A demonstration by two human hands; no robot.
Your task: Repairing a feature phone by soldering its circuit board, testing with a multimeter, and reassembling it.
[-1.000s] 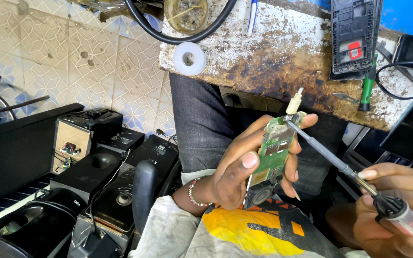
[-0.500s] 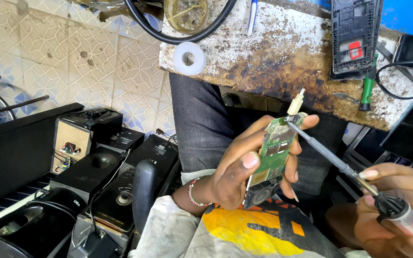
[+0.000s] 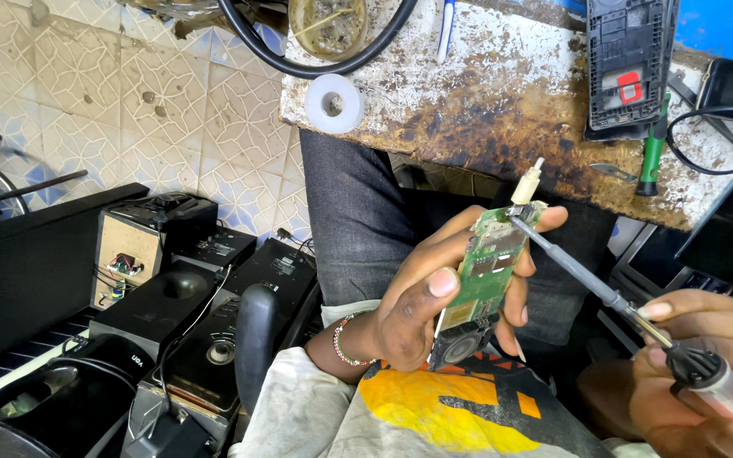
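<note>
green circuit board [image 3: 487, 270], soldering iron [image 3: 591, 284] unmoved

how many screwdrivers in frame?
1 for sure: a green-handled screwdriver lies on the workbench at its right end. The tool in the right hand is a soldering iron, not a screwdriver. Others may be hidden.

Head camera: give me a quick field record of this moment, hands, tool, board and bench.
left hand: grips a green circuit board, held upright
right hand: holds a soldering iron by its handle
iron tip: at the board's top edge, by a cream connector
workbench: stained; white tape roll, green screwdriver, black phone housing
floor left: black speakers
</note>
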